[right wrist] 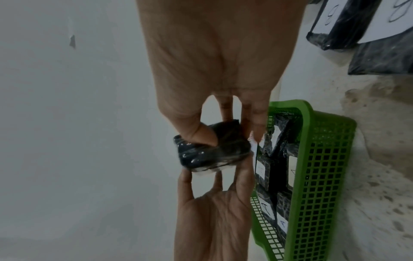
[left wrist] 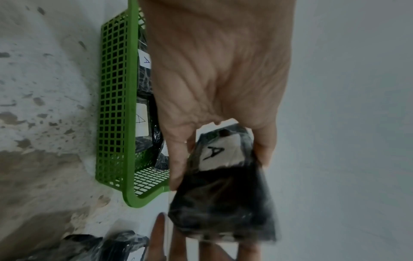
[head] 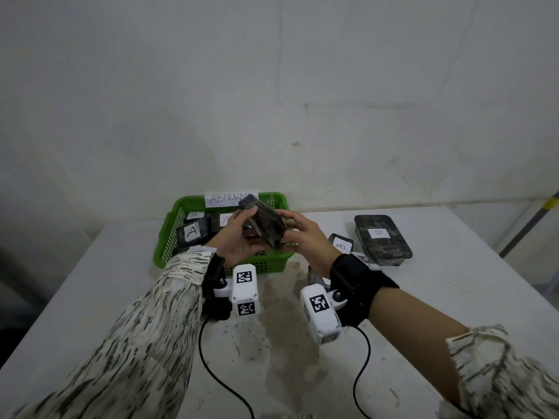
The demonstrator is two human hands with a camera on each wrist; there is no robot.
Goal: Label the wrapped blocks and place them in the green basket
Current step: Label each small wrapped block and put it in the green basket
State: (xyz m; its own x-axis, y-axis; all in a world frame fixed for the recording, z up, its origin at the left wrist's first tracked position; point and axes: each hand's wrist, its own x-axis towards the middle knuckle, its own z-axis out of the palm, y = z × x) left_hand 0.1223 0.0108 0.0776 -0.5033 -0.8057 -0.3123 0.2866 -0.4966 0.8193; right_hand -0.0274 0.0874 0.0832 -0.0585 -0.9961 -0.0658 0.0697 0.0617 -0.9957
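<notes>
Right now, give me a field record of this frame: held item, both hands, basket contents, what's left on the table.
held item: dark plastic-wrapped block with a white paper "A" label, above the basket
left hand: grip on the block's label end
right hand: grip on the opposite end
green plastic mesh basket: several wrapped blocks labelled "A"; paper sign on its far rim
white table: large wrapped block and small wrapped block, both labelled "B", right of the basket

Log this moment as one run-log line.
left hand: grips wrapped block | right hand: grips it too | label: A | position: above green basket
</notes>
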